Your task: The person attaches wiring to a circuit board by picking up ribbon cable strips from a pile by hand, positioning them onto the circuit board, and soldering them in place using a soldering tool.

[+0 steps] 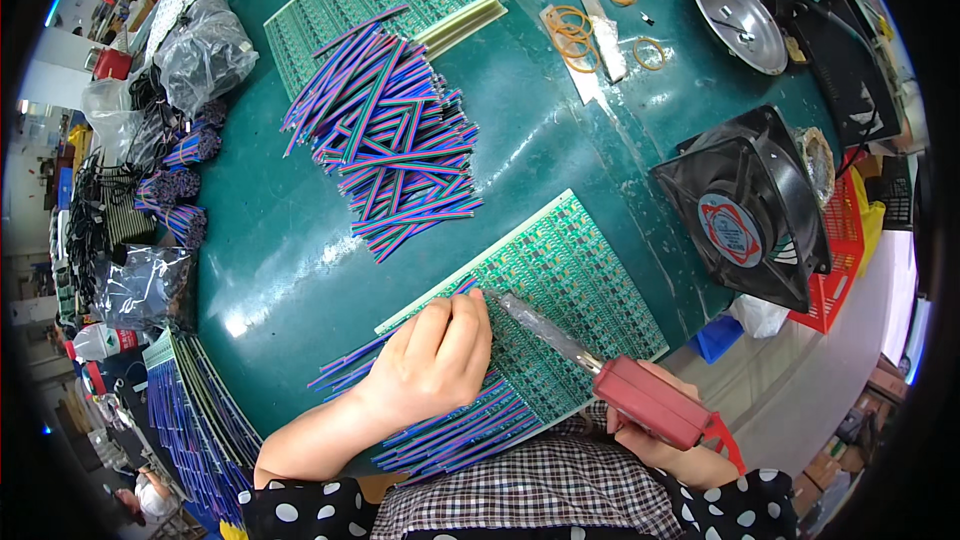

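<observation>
My left hand [435, 345] pinches the end of a short multicoloured ribbon wire [463, 287] against a green circuit board panel [560, 290] in front of me. In my right hand [650, 425] is a red soldering gun [650, 402]. Its grey barrel slants left over the panel, and the tip is close to my left fingertips. Rows of ribbon wires [480, 425] lie along the panel's near left side, their free ends pointing left toward me. Part of that side is hidden under my left hand and forearm.
A loose heap of ribbon wires [405, 140] lies beyond, against a stack of green panels [390, 0]. At right stand a black fan [740, 210] and a metal dish [738, 15]. Rubber bands [572, 35] lie at the back. Wired panels [195, 400] are at left.
</observation>
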A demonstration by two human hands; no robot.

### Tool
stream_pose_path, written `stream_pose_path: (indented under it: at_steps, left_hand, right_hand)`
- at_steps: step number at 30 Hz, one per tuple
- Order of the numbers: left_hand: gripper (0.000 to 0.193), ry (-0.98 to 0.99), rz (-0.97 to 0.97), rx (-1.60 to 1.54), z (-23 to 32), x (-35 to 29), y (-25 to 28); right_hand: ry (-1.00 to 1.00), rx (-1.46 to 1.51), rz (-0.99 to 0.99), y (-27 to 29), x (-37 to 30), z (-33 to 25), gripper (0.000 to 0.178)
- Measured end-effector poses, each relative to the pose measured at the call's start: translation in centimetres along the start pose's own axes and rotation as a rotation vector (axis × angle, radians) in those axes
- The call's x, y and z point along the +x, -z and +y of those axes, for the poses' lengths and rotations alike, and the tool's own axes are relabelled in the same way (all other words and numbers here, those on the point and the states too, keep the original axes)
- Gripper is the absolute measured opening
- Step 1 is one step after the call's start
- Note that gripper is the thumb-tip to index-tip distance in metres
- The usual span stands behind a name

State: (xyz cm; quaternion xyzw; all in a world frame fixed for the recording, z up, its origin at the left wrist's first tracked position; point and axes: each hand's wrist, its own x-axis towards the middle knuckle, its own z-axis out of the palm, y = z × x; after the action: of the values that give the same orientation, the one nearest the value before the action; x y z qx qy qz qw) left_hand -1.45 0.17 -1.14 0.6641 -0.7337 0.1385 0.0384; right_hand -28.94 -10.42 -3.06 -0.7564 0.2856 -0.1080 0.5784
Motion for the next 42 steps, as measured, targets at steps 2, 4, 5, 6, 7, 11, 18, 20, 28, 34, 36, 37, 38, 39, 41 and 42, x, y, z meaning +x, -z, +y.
stream_pose_path:
  at_steps: [2,4,5,6,7,11,18,20,28,34,36,37,38,39,41,42]
  left_hand:
    - [0.027,-0.013,0.003,0.011,0.0,0.0,-0.1]
    - [0.027,-0.023,0.004,0.026,-0.1,0.0,0.0]
    - [0.028,-0.044,-0.004,0.053,-0.2,0.0,0.1]
    - [0.028,-0.067,-0.012,0.078,-0.2,0.0,0.1]
    - [0.028,-0.068,-0.011,0.079,-0.2,0.0,0.1]
    - [0.029,-0.084,-0.029,0.1,-0.1,0.0,0.1]
    - [0.016,-0.113,0.019,0.092,-0.5,0.5,0.2]
    - [0.016,-0.111,0.024,0.084,-0.5,0.5,0.2]
    - [0.017,-0.112,0.022,0.056,-0.7,0.5,0.2]
    - [0.016,-0.13,0.03,0.079,-0.7,0.5,0.2]
    - [0.016,-0.144,0.028,0.091,-0.7,0.5,0.1]
    - [0.016,-0.145,0.029,0.094,-0.7,0.5,0.1]
    - [0.016,-0.147,0.027,0.1,-0.7,0.6,0.2]
    - [0.016,-0.148,0.022,0.107,-0.6,0.6,0.2]
    - [0.023,-0.105,-0.013,0.092,-0.1,0.2,0.3]
    - [0.03,-0.059,-0.046,0.073,0.1,0.3,0.5]
  right_hand:
    - [0.016,0.016,0.018,0.0,0.0,0.0,0.075]
    - [-0.027,0.064,0.02,0.2,-0.5,0.1,0.074]
    - [-0.072,0.11,0.023,0.2,-0.7,0.2,0.074]
    - [-0.071,0.111,0.024,0.1,-0.9,0.2,0.074]
    - [-0.081,0.146,0.076,-0.1,-1.0,0.1,0.073]
    - [-0.044,0.047,0.1,-0.1,-0.9,0.0,0.068]
    - [-0.02,-0.008,0.063,-0.2,-0.8,0.4,0.068]
    - [-0.097,0.182,0.074,-0.4,-0.6,-0.1,0.067]
    - [-0.043,0.059,0.04,-0.2,-0.5,0.1,0.063]
    - [-0.156,0.003,0.173,-0.9,-2.0,1.3,0.049]
    - [-0.169,0.028,0.202,-1.1,-2.2,1.5,0.046]
    - [-0.167,-0.018,0.199,-1.2,-2.3,1.8,0.045]
    - [-0.164,-0.064,0.196,-1.3,-2.4,2.0,0.045]
    - [-0.161,-0.06,0.197,-1.3,-2.5,2.2,0.045]
    - [-0.18,0.001,0.225,-1.3,-2.7,2.4,0.042]
    - [-0.178,0.003,0.225,-1.2,-3.0,2.6,0.042]
